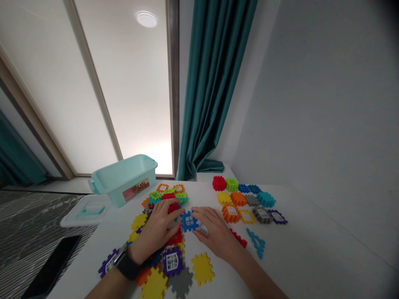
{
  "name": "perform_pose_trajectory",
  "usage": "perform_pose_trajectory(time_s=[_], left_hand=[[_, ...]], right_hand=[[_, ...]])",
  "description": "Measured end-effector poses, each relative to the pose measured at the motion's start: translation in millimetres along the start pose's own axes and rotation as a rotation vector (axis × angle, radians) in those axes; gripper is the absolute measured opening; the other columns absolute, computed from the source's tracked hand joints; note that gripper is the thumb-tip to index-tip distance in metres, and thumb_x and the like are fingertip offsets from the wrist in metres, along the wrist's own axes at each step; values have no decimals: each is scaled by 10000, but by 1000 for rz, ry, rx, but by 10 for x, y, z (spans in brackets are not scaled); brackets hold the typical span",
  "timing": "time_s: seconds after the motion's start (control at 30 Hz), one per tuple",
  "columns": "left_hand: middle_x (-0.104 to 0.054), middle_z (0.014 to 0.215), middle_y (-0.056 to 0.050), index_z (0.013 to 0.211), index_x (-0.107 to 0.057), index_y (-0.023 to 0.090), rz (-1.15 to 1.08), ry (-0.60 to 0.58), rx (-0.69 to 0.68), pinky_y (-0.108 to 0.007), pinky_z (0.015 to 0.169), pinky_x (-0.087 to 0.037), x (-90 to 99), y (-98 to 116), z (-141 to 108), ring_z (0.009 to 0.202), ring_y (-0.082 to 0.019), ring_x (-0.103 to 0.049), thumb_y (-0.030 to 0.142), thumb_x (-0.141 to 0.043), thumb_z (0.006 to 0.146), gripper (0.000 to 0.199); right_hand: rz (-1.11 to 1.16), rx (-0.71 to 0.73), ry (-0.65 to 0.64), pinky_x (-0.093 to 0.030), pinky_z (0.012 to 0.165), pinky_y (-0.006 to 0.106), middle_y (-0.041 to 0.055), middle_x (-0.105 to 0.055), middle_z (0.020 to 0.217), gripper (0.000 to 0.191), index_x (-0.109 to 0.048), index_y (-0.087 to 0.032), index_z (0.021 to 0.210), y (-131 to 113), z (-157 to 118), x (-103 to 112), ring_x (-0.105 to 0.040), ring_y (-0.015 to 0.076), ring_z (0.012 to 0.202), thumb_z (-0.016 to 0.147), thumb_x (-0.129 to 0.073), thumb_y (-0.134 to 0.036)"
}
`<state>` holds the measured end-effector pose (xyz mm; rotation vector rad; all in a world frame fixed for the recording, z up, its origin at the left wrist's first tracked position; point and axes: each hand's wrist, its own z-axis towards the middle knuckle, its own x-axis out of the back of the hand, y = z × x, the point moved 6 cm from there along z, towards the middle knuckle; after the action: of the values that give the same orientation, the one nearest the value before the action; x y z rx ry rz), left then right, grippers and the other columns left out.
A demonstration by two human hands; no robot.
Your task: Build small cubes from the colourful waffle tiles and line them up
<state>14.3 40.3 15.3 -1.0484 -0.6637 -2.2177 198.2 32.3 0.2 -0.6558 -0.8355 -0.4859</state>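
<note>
A blue square window tile (189,221) with notched edges is held between both hands above the white table (215,286). My left hand (160,224), with a dark watch on its wrist, pinches the tile's left side. The fingers of my right hand (213,232) close on its right side. Beneath and around my left hand lies a mixed pile of notched tiles, including a purple window tile (172,261), a yellow tile (154,284) and a grey tile (181,283). A separate yellow tile (203,269) lies just right of the pile.
Stacks sorted by colour, such as red (219,183), orange (231,213) and turquoise (266,199), stand at the back right. Nearer are red pieces (238,238) and turquoise pieces (256,243). A mint bin (124,178), its lid (85,211) and a phone (51,268) are left.
</note>
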Motion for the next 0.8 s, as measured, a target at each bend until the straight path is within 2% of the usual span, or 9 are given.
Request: perform_pose_trajectory(time_s=[0.13, 0.27, 0.37, 0.5, 0.63, 0.8], left_hand=[[-583, 1309, -124, 1222, -643, 232, -37, 38, 29, -507, 1019, -496, 35, 26, 2, 1222, -313, -554, 248, -637, 922, 301], [-584, 1304, -128, 1241, -605, 225, -35, 8, 23, -517, 993, -502, 13, 44, -7, 1193, -334, -560, 335, -791, 810, 483], [-585, 1294, -121, 1209, -618, 228, -3, -5, 27, -520, 989, -500, 1, 38, -4, 1188, -338, -557, 324, -826, 781, 486], [-574, 1301, -125, 1182, -648, 223, 27, -22, 26, -528, 1001, -492, -2, 24, 7, 1205, -348, -544, 281, -840, 757, 470], [-567, 1301, -122, 1195, -665, 234, 23, -57, 17, -524, 995, -496, -10, 3, 4, 1194, -345, -545, 304, -843, 758, 477], [-562, 1313, -110, 1249, -660, 273, 0, -105, -19, -516, 1011, -487, -26, 10, -12, 1182, -328, -552, 317, -827, 792, 489]], right_hand=[[1, -13, 83, -521, 1040, 498, 96, -650, 1311, 424, -559, -243, 1272, 1, -2, 41, -606, 268, 1204, 874, -666, -143], [5, -25, 111, -533, 1013, 498, 98, -655, 1280, 455, -548, -247, 1283, -48, -4, 28, -619, 278, 1173, 855, -665, -143], [10, -39, 105, -538, 999, 491, 97, -656, 1266, 465, -544, -250, 1292, -87, 1, 15, -620, 282, 1158, 855, -668, -150], [39, -51, 56, -525, 1024, 480, 88, -649, 1271, 521, -524, -258, 1337, -71, 8, 19, -606, 274, 1172, 854, -687, -152], [59, -83, -31, -495, 1073, 486, 81, -615, 1333, 623, -522, -267, 1365, 24, -2, 31, -566, 279, 1236, 803, -773, -165], [58, -107, -124, -467, 1101, 504, 73, -573, 1399, 654, -550, -299, 1357, 64, -21, 35, -527, 293, 1295, 771, -810, -174]])
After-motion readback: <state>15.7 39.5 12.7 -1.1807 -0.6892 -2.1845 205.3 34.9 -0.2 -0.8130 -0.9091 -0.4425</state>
